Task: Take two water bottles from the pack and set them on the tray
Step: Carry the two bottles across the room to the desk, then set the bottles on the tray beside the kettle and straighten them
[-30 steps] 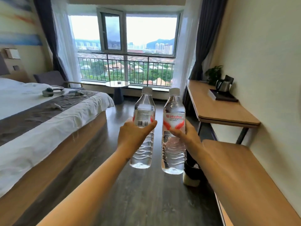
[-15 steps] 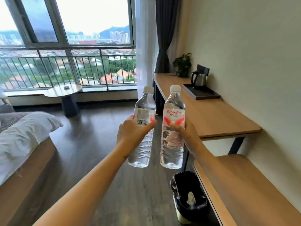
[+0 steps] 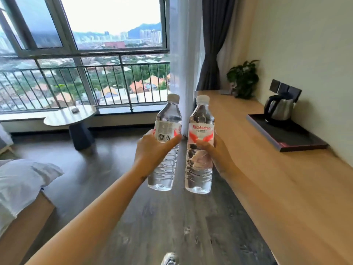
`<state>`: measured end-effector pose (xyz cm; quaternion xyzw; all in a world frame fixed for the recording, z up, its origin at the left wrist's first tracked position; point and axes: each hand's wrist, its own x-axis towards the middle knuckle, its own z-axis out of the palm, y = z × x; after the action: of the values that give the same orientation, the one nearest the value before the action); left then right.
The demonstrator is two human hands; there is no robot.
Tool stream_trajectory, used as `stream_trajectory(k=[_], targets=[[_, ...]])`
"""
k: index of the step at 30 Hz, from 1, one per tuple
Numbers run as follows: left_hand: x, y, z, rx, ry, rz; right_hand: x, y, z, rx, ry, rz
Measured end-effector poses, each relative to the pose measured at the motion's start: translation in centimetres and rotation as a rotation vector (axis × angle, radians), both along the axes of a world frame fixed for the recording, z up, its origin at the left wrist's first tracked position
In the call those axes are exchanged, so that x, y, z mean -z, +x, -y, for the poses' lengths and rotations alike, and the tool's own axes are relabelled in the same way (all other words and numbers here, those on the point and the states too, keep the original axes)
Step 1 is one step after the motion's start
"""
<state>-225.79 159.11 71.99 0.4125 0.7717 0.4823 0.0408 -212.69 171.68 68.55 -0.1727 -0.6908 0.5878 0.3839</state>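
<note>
My left hand [image 3: 150, 152] grips a clear water bottle [image 3: 165, 142] with its barcode side towards me. In my right hand [image 3: 215, 155] is a second water bottle [image 3: 199, 150] with a red and white label. Both bottles are upright, side by side, held out in the air over the dark floor. The black tray [image 3: 298, 139] lies on the long wooden counter [image 3: 267, 178] to the right, against the wall, beyond and to the right of my right hand. A steel kettle [image 3: 278, 109] stands on the tray's far end. The pack is out of sight.
A potted plant [image 3: 243, 79] sits at the counter's far end by the dark curtain [image 3: 214, 44]. A small round table [image 3: 70, 116] stands by the window. The corner of a bed with white linen [image 3: 21, 186] is at the left.
The view has swung right and moved closer to the counter. The tray and kettle are now nearer, the bin has dropped out of view. Both bottles stay held in front.
</note>
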Motion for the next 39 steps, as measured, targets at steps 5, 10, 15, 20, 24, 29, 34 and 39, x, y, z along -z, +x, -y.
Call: stream_trajectory(k=[5,10,15,20,24,29,34,39], targets=[[0.2,-9.1,-15.7,0.144,0.004,-0.015,0.6,-8.4,-13.0,0.112,-0.002,-0.030],[-0.8,-13.1,-32.3,0.366,-0.003,-0.009,-0.8,-10.4,-26.0,0.328,-0.030,-0.021],[0.7,-9.9,-48.1,0.657,-0.043,0.024,0.2,-5.7,-37.3,0.615,-0.035,0.039],[3.5,-4.3,-61.2,0.892,-0.071,0.017,3.3,0.1,-47.0,0.818,-0.091,0.026],[5.5,-0.3,-69.1,1.035,-0.153,0.065,4.8,3.9,-51.9,0.971,-0.126,0.085],[7.1,4.8,-76.9,1.216,-0.196,0.089,6.7,8.1,-56.4,1.137,-0.219,0.149],[9.9,10.5,-83.4,1.376,-0.277,0.078,9.0,11.6,-59.9,1.312,-0.338,0.159],[12.8,15.6,-88.1,1.505,-0.346,0.140,10.7,15.3,-62.9,1.409,-0.414,0.262]])
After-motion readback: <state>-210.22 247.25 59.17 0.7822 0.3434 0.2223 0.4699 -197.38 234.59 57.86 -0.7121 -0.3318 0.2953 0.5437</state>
